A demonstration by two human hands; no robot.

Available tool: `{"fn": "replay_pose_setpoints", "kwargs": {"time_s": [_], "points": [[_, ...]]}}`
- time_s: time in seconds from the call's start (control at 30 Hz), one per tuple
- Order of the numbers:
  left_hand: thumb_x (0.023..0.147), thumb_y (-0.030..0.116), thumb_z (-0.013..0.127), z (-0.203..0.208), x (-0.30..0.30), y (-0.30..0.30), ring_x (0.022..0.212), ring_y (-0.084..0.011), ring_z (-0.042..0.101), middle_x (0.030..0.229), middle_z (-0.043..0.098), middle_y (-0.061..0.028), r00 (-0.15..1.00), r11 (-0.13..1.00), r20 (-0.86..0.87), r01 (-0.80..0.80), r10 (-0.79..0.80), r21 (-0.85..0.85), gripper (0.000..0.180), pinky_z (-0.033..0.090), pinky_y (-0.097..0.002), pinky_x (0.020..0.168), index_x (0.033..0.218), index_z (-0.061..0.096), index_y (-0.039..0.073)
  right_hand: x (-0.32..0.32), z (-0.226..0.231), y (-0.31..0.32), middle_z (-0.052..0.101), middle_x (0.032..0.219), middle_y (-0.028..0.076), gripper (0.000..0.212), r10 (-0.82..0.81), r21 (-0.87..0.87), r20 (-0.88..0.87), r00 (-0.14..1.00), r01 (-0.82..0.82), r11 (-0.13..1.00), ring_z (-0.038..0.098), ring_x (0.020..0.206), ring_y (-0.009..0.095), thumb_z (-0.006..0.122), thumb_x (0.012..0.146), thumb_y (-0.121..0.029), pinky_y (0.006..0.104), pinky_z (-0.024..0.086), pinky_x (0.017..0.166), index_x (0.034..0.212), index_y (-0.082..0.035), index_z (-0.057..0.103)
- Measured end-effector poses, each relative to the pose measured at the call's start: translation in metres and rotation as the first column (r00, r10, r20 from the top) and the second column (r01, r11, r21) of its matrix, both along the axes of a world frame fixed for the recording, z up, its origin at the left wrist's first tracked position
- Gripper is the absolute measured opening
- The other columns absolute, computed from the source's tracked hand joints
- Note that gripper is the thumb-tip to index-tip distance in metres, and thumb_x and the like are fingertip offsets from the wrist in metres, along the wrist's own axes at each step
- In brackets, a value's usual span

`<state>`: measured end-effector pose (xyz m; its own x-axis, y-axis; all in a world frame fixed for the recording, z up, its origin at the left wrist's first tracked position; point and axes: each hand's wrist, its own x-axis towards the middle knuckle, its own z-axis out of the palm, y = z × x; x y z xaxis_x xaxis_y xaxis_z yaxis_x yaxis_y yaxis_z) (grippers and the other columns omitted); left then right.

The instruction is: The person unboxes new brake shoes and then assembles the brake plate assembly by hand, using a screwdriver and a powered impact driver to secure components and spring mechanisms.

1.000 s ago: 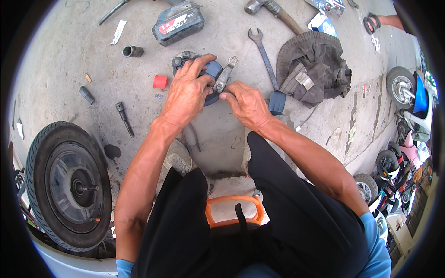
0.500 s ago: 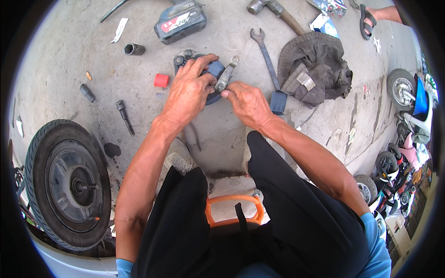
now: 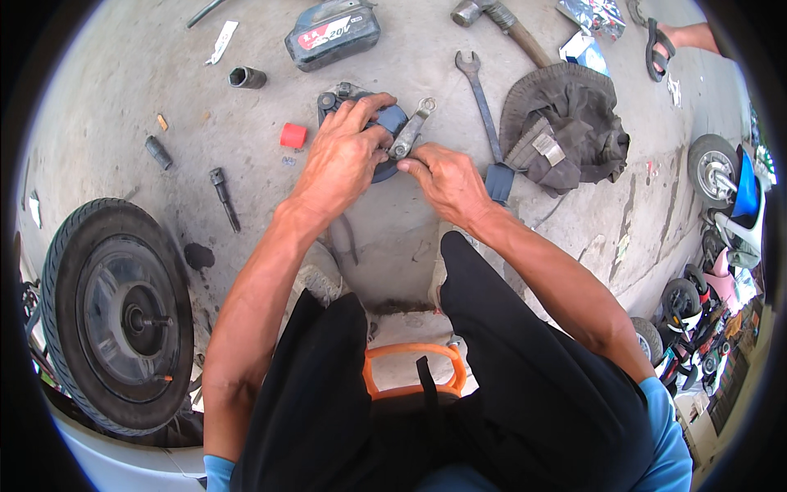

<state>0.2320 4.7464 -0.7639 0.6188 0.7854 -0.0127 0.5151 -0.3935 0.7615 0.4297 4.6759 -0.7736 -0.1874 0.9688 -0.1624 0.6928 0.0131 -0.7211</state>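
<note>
A dark, round drum brake [image 3: 392, 120] lies on the concrete between my feet, with a metal lever arm [image 3: 415, 125] sticking out from its right side. My left hand [image 3: 338, 160] grips the brake from above, fingers curled over it and covering much of it. At the lower end of the lever arm, my right hand [image 3: 449, 184] has its thumb and forefinger pinched together against the metal. Whether a small part also sits between those fingertips is hidden. Just left of the brake stands a red ring-shaped piece [image 3: 293, 135].
Around lie a battery pack [image 3: 334, 37], a large socket [image 3: 247, 78], smaller sockets, an open-ended wrench [image 3: 479, 102], a hammer [image 3: 516, 34] and a dark cloth [image 3: 566, 123]. A tyred wheel [image 3: 119, 316] stands at left. Someone's sandalled foot [image 3: 660, 51] shows far right, above parked scooters [image 3: 742, 197].
The view has turned slightly, so floor items appear a little farther right. Both hands keep almost the same hold on the brake and its lever arm.
</note>
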Motion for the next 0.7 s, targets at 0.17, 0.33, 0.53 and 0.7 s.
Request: {"fn": "replay_pose_setpoints", "kwargs": {"time_s": [0.17, 0.33, 0.53, 0.7], "points": [[0.076, -0.002, 0.075, 0.001, 0.001, -0.001, 0.125, -0.0309, 0.055, 0.139, 0.057, -0.0097, 1.000, 1.000, -0.007, -0.003, 0.003, 0.024, 0.016, 0.045, -0.0428, 0.106, 0.090, 0.069, -0.001, -0.002, 0.001, -0.002, 0.067, 0.087, 0.018, 0.023, -0.045, -0.020, -0.008, 0.999, 0.045, 0.999, 0.067, 0.079, 0.040, 0.069, 0.096, -0.021, 0.0467, 0.053, 0.069, 0.090, 0.001, 0.063], [0.075, -0.003, 0.075, 0.002, 0.003, 0.000, 0.126, -0.0308, 0.055, 0.138, 0.057, -0.0093, 1.000, 1.000, -0.010, 0.002, -0.002, -0.005, 0.016, 0.045, -0.0424, 0.106, 0.090, 0.069, -0.001, 0.001, 0.000, 0.000, 0.067, 0.087, 0.018, 0.025, -0.010, -0.067, 0.011, 1.000, 0.011, 0.998, 0.067, 0.079, 0.040, 0.072, 0.094, -0.023, 0.0469, 0.052, 0.069, 0.091, 0.000, 0.063], [0.075, -0.003, 0.075, 0.000, 0.004, -0.002, 0.125, -0.0311, 0.055, 0.138, 0.057, -0.0093, 1.000, 1.000, -0.025, -0.008, 0.008, -0.012, 0.016, 0.045, -0.0420, 0.106, 0.090, 0.068, -0.001, 0.002, 0.008, -0.001, 0.066, 0.085, 0.019, 0.024, -0.050, -0.072, 0.013, 0.999, 0.050, 0.996, 0.065, 0.073, 0.040, 0.069, 0.097, -0.022, 0.0455, 0.051, 0.068, 0.096, 0.002, 0.066], [0.075, 0.000, 0.076, -0.002, 0.002, -0.002, 0.124, -0.0310, 0.055, 0.136, 0.058, -0.0088, 1.000, 0.998, -0.011, -0.010, 0.011, 0.059, 0.017, 0.046, -0.0422, 0.104, 0.091, 0.070, 0.000, -0.001, 0.010, 0.006, 0.067, 0.089, 0.021, 0.024, -0.088, -0.141, -0.073, 0.993, 0.077, 0.987, 0.068, 0.081, 0.041, 0.071, 0.094, -0.020, 0.0476, 0.053, 0.071, 0.095, 0.002, 0.064]]}}
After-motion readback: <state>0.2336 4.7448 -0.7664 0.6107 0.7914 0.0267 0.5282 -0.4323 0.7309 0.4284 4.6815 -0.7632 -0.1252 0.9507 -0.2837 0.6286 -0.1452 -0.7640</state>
